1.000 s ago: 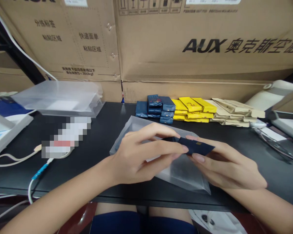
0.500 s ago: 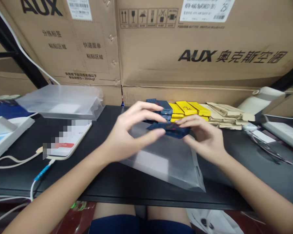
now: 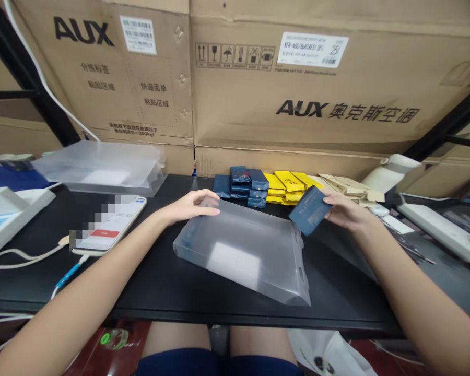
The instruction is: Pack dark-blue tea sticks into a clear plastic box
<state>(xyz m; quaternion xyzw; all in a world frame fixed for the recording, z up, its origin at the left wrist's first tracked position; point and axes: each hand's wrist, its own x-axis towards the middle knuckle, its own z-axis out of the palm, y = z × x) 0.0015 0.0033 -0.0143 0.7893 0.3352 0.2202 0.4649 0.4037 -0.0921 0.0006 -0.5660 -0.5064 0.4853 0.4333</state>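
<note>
Blue packet (image 3: 307, 213), flat, rectangular, in right fingers (image 3: 328, 200)

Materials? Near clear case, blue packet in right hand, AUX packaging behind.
Near clear case: probably thin, semi-gloss plastic; the black table shows through and the edges look folded.
Blue packet in the right hand: likely printed paper or card, fairly matt, flat with straight edges; coated film is possible.
AUX packaging: matt brown cardboard, likely corrugated, by its creases and printed symbols.
</note>
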